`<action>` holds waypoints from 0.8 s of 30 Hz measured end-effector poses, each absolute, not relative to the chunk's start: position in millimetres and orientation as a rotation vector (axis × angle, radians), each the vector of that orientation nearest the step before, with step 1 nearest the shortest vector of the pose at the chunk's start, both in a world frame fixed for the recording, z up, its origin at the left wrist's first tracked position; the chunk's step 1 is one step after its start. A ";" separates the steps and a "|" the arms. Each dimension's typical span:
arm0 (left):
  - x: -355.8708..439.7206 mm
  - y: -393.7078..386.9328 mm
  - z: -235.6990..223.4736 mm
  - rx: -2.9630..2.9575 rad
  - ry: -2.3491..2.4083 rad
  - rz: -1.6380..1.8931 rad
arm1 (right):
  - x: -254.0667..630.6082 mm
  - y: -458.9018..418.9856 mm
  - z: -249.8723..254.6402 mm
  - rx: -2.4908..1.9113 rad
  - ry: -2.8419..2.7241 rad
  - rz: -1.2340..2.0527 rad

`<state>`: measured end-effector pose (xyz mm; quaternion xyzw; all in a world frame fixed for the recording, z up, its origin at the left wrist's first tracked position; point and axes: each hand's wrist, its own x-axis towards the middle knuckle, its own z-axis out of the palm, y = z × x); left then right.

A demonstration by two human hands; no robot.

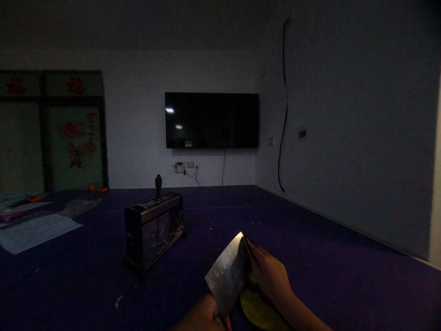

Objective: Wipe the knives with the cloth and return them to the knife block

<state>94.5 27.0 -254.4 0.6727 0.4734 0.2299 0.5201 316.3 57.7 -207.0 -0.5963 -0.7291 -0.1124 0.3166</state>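
My left hand [206,313] is closed around the handle of a cleaver at the bottom of the head view. The cleaver's broad metal blade [225,275] stands tilted up and catches light at its top corner. My right hand [272,274] is closed at the blade's right edge, with a dark, thin item [245,246] between its fingers and the blade. Dimness hides what kind of item it is. Under my right wrist lies a yellow-green rounded thing [260,310], partly covered by the forearm.
A knife block [151,230] with see-through sides stands left of the cleaver, one black handle [158,186] rising from it. Papers [37,232] and clear plastic [81,207] lie at the left on the dark purple surface. A television [212,120] hangs on the far wall.
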 end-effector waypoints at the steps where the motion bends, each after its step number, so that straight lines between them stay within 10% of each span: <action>1: 95.6 26.6 -251.8 1.593 1.126 0.557 | 316.0 58.0 -207.9 -1.580 -1.930 -0.298; 24: 90.9 7.4 -231.4 1.378 0.947 0.865 | 294.4 38.1 -202.5 -1.206 -2.468 -0.402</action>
